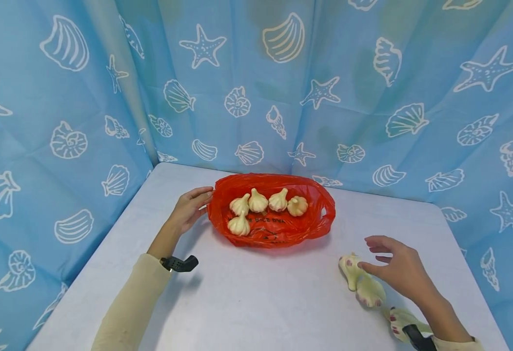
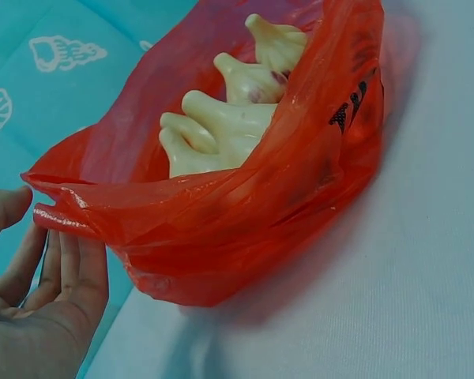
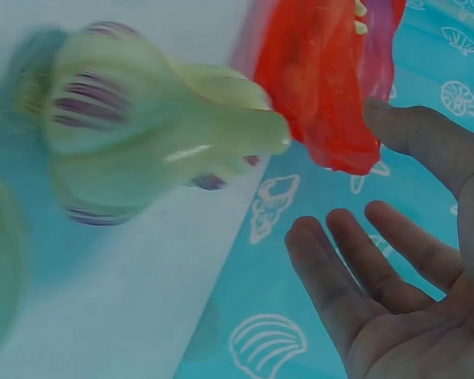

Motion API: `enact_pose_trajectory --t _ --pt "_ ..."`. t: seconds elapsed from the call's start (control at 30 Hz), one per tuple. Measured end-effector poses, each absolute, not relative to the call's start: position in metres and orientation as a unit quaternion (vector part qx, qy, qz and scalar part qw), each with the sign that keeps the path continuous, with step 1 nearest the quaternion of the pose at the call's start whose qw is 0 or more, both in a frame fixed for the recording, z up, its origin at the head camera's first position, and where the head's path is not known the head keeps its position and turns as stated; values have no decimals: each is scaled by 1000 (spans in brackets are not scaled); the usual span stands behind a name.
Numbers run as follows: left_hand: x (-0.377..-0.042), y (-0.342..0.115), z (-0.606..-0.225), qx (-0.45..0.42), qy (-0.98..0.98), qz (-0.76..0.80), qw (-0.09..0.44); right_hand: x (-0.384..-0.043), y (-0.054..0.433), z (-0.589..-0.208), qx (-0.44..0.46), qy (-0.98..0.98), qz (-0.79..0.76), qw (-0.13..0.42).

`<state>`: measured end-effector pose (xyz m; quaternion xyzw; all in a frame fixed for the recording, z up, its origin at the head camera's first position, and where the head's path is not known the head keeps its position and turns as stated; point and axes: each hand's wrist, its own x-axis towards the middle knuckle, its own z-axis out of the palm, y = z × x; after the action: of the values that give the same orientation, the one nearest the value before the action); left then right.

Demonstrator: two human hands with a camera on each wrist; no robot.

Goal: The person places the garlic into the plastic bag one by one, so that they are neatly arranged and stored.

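A red plastic bag (image 1: pixel 298 237) lies with its mouth spread wide, and several pale garlic bulbs (image 1: pixel 258 201) sit inside it. My left hand (image 1: pixel 189 209) is at the bag's left end, thumb and fingers pinching its gathered corner (image 2: pixel 63 217). On the right, my right hand (image 1: pixel 403 268) hovers with fingers spread and holds nothing. Below and beside it are three loose garlic bulbs: one bulb (image 1: pixel 348 273) near the thumb, a second bulb (image 1: pixel 370 291) against it, and a third bulb (image 1: pixel 399 321) partly hidden by the wrist.
Everything rests on a white table (image 1: pixel 247 302). A blue curtain (image 1: pixel 256 87) with white shells and starfish hangs close behind the table and along both sides. Black wrist cameras (image 1: pixel 179 263) are worn on both arms.
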<state>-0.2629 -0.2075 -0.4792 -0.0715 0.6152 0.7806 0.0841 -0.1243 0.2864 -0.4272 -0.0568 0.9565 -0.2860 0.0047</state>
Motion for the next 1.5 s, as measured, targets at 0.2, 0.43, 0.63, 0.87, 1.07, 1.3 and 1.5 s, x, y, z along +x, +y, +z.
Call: enact_pose_trajectory --t 0.2,0.43,0.63,0.87,1.07,1.3,1.5 --pt "-262 -208 -481 -71 616 780 85 -111 295 -442 -18 958 -282 50" --pt "-263 -205 -481 -73 622 775 87 -98 301 -455 15 956 -278 88" --pt "-264 -204 -479 -65 620 777 88 -98 302 -461 39 954 -273 115" --pt "-264 -205 -479 -72 615 780 90 -100 306 -464 35 955 -261 135" --pt "-264 -207 -482 -72 618 779 85 -98 307 -470 28 953 -263 145" --pt "-262 -208 -481 -68 620 778 80 -99 307 -474 26 955 -258 146" --pt "-262 -209 -481 -73 622 776 81 -100 307 -475 30 953 -256 157"
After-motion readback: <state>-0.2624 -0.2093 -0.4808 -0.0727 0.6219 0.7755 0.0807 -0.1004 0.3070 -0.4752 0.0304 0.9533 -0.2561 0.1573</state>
